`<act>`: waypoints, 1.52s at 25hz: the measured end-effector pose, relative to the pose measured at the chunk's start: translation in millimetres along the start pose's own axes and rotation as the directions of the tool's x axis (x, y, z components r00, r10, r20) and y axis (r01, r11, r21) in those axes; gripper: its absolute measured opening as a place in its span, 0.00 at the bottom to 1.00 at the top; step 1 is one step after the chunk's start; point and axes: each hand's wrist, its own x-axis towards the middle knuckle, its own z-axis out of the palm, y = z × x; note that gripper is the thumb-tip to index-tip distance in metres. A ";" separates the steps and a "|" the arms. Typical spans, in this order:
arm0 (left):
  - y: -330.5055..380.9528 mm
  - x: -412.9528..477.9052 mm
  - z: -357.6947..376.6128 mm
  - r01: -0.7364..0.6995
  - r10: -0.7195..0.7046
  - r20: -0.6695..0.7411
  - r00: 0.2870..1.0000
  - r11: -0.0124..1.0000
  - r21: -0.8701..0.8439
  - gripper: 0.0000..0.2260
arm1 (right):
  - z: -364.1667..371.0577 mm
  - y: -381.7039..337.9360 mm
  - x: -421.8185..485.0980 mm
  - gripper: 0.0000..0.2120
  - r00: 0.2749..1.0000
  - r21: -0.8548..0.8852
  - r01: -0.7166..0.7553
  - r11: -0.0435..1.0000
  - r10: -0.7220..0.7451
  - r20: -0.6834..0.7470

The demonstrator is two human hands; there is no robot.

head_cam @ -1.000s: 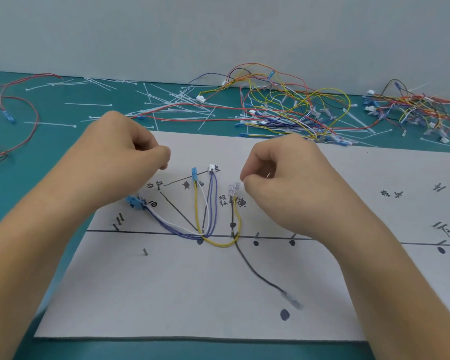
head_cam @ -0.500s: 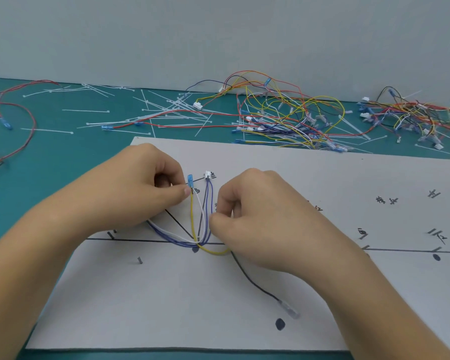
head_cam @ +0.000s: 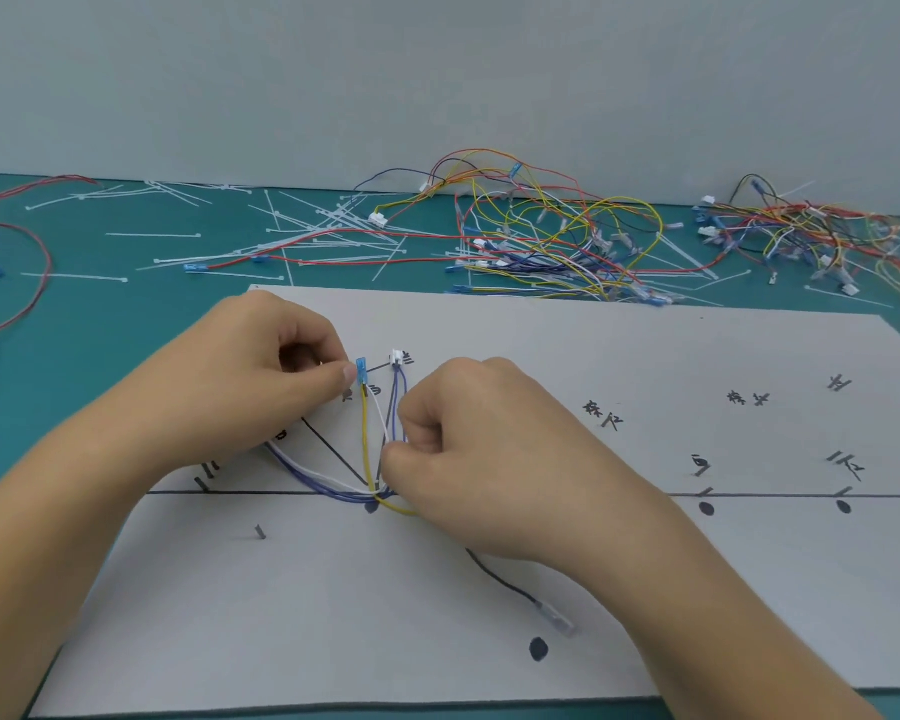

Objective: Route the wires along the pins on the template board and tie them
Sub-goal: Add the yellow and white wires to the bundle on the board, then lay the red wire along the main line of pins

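A white template board [head_cam: 645,366] with black lines, dots and handwritten marks lies on the teal mat. On it run a yellow wire [head_cam: 365,433] with a blue terminal [head_cam: 360,371], purple and white wires [head_cam: 302,472] ending in a white connector [head_cam: 397,357], and a black wire [head_cam: 500,579] with a clear terminal [head_cam: 557,618]. My left hand [head_cam: 240,387] is curled, its thumb tip pinching the blue terminal. My right hand [head_cam: 500,459] pinches the wire bundle just above the junction on the horizontal line. A short pin [head_cam: 261,532] stands at lower left.
White cable ties [head_cam: 307,236] lie scattered on the teal mat [head_cam: 74,330] behind the board. Tangled coloured wire piles sit at back centre [head_cam: 557,241] and back right [head_cam: 811,236]. Red wires [head_cam: 22,241] loop at far left. A grey wall closes the back.
Both hands came down and inward from positions apart above the board. The left now pinches the blue terminal; the right moved left onto the wire bundle, covering the yellow wire's far end.
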 end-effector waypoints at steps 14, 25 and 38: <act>-23.4 113.6 -18.8 0.223 -0.214 -0.082 0.973 0.966 0.131 0.15 | 3.1 -2.6 -3.2 0.17 0.998 0.067 0.052 0.996 -0.054 0.027; -39.7 141.6 -0.9 0.340 -0.320 -0.141 0.937 0.927 0.155 0.07 | 4.9 -1.6 -1.7 0.11 0.996 0.174 0.052 0.983 -0.062 0.057; 33.8 106.2 -57.2 -0.135 -0.138 -0.313 0.940 0.692 -0.709 0.12 | 4.4 -6.5 -0.7 0.03 0.997 0.428 -0.055 0.902 0.024 0.077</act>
